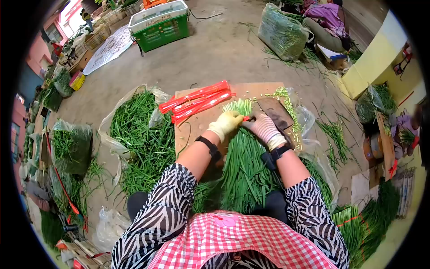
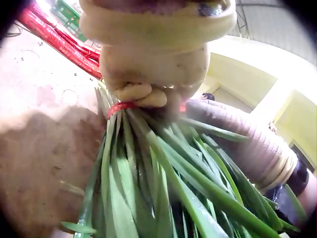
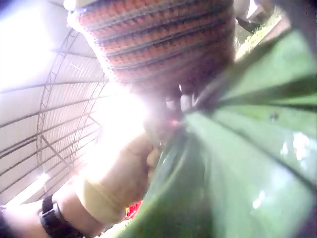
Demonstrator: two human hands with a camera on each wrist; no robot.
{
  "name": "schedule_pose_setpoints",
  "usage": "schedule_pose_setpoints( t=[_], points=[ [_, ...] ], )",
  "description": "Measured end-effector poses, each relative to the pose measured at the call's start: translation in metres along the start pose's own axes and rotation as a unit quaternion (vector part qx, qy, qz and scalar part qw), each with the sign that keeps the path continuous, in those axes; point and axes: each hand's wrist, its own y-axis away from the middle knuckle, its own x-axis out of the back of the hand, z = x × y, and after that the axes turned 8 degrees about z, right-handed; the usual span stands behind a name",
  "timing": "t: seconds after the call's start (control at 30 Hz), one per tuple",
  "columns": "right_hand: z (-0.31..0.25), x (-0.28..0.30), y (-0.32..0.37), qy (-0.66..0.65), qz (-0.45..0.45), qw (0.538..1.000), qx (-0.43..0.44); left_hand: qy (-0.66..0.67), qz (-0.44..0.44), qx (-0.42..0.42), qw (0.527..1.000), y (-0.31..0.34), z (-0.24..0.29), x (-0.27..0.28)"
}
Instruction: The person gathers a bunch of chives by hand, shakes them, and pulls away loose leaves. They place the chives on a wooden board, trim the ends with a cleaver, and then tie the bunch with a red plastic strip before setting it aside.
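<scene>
A thick bunch of garlic chives lies over the board's near edge, its pale cut stems pointing away from me and long green leaves fanning toward my lap. Around its neck runs a red tie. My left hand, in a cream glove, pinches the tie against the stems with curled fingers. From the other side my right hand, in a striped glove, pinches the tie close to the left fingertips. Its own fingertips are mostly hidden by leaves and glare in the right wrist view.
Red plastic strips lie at the far left of the board. A dark flat block and chopped stem bits are at its right. Loose chives heap on plastic to the left; tied bunches lie at lower right.
</scene>
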Motion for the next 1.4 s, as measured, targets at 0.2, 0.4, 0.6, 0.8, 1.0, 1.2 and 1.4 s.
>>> schedule_pose_setpoints(
  t=[0.2,0.4,0.6,0.8,1.0,1.2,1.4],
  points=[
    [0.023,-0.029,-0.007,0.002,0.087,0.996,0.006,0.038,-0.008,0.033,0.999,0.006,0.013,0.002],
    [0.031,-0.024,-0.013,-0.267,-0.001,0.948,-0.175,0.101,0.02,0.051,0.993,0.009,0.008,-0.003],
    [0.04,-0.029,-0.02,-0.09,0.061,0.992,-0.067,-0.082,-0.091,0.124,0.985,0.013,0.075,0.023],
    [0.047,-0.038,-0.023,-0.101,0.077,0.99,-0.058,-0.194,-0.131,0.205,0.95,-0.023,0.082,0.013],
    [0.049,-0.04,-0.029,-0.04,0.093,0.993,-0.053,-0.462,-0.026,0.044,0.885,0.004,0.115,-0.008],
    [0.038,-0.033,-0.017,-0.199,0.057,0.973,-0.103,-0.055,0.007,0.133,0.99,0.003,0.048,0.004],
    [0.042,-0.039,-0.021,-0.23,0.046,0.956,-0.175,0.068,-0.024,0.081,0.994,0.012,0.03,0.012]
  ],
)
